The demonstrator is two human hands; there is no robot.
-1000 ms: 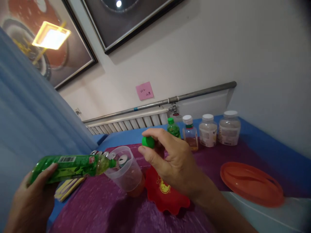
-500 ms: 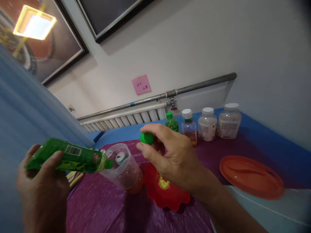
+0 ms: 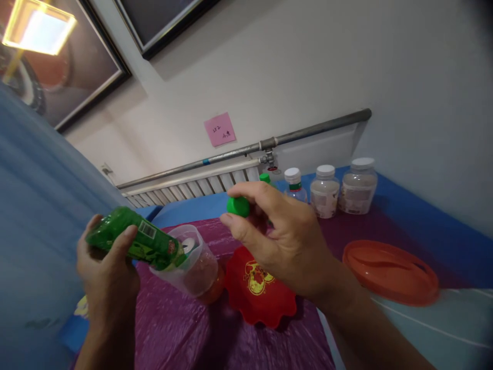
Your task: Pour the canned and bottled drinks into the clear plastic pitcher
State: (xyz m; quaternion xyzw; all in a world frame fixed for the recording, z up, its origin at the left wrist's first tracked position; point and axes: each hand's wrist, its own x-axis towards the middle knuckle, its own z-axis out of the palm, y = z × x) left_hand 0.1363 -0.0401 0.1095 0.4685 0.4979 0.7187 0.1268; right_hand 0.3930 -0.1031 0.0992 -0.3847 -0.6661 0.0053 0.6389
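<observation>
My left hand (image 3: 110, 262) is wrapped round a green plastic bottle (image 3: 148, 246), tilted with its mouth end down inside the rim of a translucent plastic pitcher (image 3: 196, 280). A drink can (image 3: 188, 244) shows inside the pitcher. Between the thumb and fingers of my right hand (image 3: 287, 236) is a green bottle cap (image 3: 238, 206), held in the air to the right of the pitcher. A red scalloped dish (image 3: 262, 303) with a yellow print lies below this hand, partly covered by it.
Behind my right hand stand a green-capped bottle (image 3: 265, 178), a white-capped bottle (image 3: 293, 185) and two clear jars (image 3: 324, 192) with white lids. An orange oval lid (image 3: 391, 272) lies at the right. Purple sheeting (image 3: 173, 329) covers part of the blue table (image 3: 416, 226).
My left hand has moved right with the bottle, whose neck has gone into the pitcher's opening. My right hand still holds the cap, slightly higher in view.
</observation>
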